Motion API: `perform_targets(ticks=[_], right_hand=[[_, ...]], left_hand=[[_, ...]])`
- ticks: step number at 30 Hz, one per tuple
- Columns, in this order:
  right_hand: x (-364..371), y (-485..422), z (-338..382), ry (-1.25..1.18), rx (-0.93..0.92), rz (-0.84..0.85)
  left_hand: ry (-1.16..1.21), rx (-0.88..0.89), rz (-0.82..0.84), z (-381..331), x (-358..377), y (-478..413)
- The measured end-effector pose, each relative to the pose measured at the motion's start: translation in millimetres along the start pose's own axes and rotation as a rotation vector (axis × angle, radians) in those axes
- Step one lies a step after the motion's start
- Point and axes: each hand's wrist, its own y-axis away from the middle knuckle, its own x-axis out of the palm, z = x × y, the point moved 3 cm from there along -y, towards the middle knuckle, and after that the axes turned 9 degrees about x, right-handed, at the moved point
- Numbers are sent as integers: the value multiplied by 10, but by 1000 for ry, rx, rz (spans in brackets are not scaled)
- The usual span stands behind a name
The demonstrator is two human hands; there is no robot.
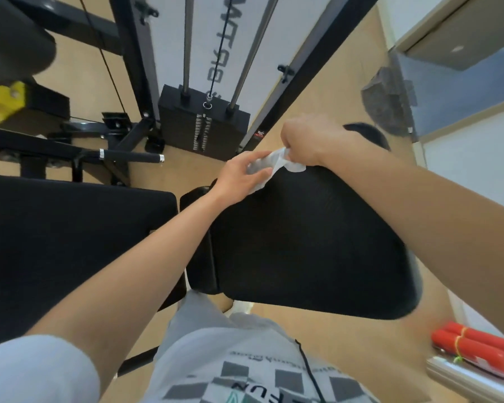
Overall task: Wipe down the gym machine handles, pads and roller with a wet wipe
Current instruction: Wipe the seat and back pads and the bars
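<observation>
**Readying the wet wipe at the far edge of the pad**

- Large pad (309,242): black and broad with rounded corners. The matte cover has a fine grain and looks like padded vinyl. It fills the middle of the view.
- Second pad (70,242): to the left, with the same black cover, flatter and squarer.
- Weight stack (201,123): a black block beyond the pads, on two bright steel rods.
- Handle (131,156): a slim bar left of the stack with a dark foam-like grip and a chrome collar at each end.
- Hands: the left hand (242,177) and right hand (309,141) are close together above the large pad's far edge. Both pinch the wet wipe (269,167), the left on the bunched lower part and the right on the upper end.
- Wipe: white, thin, limp and crumpled. One flap hangs at the pad's edge; I cannot tell if it touches.

Step, as judged: the sheet is being opened or refolded, and no stroke on this pad has begun.

Next move calls for flattening the wipe under one palm, pressing it onto the cover and sweeping edge to edge. A limp sheet will likely bunch unless it is held flat.
</observation>
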Motion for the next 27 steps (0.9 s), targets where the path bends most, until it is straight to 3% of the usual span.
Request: perform_targets(ticks=[9,11,17,21,27], right_hand=[[-49,472,-743,-152,154,-92],[24,651,-863,-200,148,-184],[235,1185,-1058,-587,136,-420],[577,1356,-1221,-836,234,-427],[963,1910,-1326,-1013,201,-468]], left_hand=[[-13,155,31,-759,284,-170],[-39,196,13,-916,362,-196],[-107,353,26,-1399,586,-224],[-238,477,84,-1533,682,-233],[-477,589,22,-1692,1031,115]])
